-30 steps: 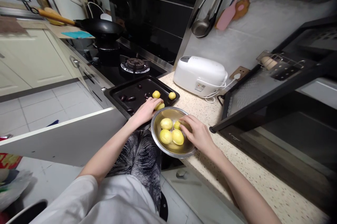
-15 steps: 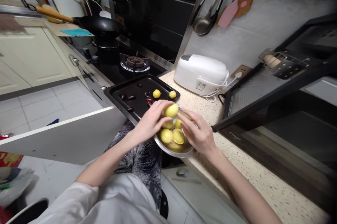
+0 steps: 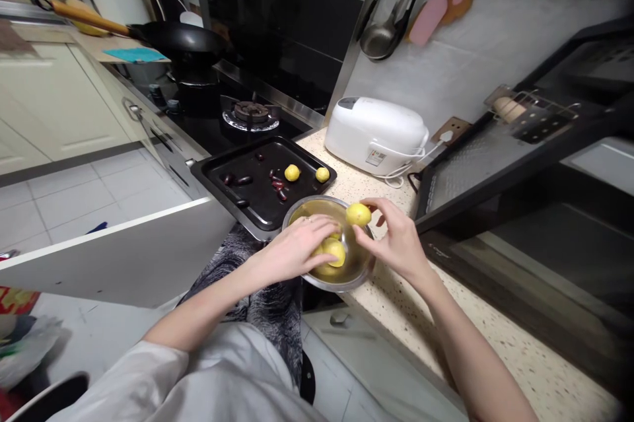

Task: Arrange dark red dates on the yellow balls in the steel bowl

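Note:
A metal bowl (image 3: 364, 270) stands at the counter's edge, holding round yellow lemon-like fruit (image 3: 335, 253). My left hand (image 3: 302, 247) reaches into the bowl, its fingers curled around fruit there and hiding part of it. Above the bowl's right rim, my right hand (image 3: 393, 237) pinches another yellow fruit (image 3: 358, 214) between thumb and fingers. Behind the bowl lies a black baking tray (image 3: 247, 211). Two yellow fruits, one in the tray (image 3: 292, 173) and one near its right corner (image 3: 322, 175), lie apart. Several small dark-red oval pieces (image 3: 244, 180) are scattered across it.
A white appliance (image 3: 376, 135) with a cord stands behind the tray on the speckled counter (image 3: 470, 303). To the right is a dark oven (image 3: 495, 263) with its door raised. A wok (image 3: 181, 39) sits on the stove; an open cabinet door (image 3: 123, 257) juts out at left.
My right hand has moved right, now holding a yellow fruit at the bowl's rim. My left hand has lowered into the bowl. Fewer yellow fruits show inside; the view has shifted slightly.

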Demonstrator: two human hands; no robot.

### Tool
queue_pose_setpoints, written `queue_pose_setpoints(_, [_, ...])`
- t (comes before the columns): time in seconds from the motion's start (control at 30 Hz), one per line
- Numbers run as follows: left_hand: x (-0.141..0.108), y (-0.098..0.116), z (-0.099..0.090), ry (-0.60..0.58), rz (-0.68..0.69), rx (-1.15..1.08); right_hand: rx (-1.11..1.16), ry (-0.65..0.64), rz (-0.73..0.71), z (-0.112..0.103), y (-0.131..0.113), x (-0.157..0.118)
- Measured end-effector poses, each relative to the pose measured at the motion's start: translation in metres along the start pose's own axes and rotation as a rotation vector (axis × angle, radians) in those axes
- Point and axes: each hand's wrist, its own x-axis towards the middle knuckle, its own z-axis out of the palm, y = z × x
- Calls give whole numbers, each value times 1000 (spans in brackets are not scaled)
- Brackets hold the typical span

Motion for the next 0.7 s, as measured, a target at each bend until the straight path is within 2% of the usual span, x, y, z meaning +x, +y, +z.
queue_pose_setpoints(0.1, [2,1,-3,-140,69,118,17,-110,87,-2,7,0])
queue_pose_setpoints(0.2, [4,1,-2,-198,50,194,-11,-224,158,-1,8,-1])
queue_pose_setpoints(0.4, [3,3,2,-136,15,289,-33,-412,188,1,6,-4])
queue_pose_setpoints(0.7, [2,6,-6,-180,3,196,18,-480,108,0,8,-5])
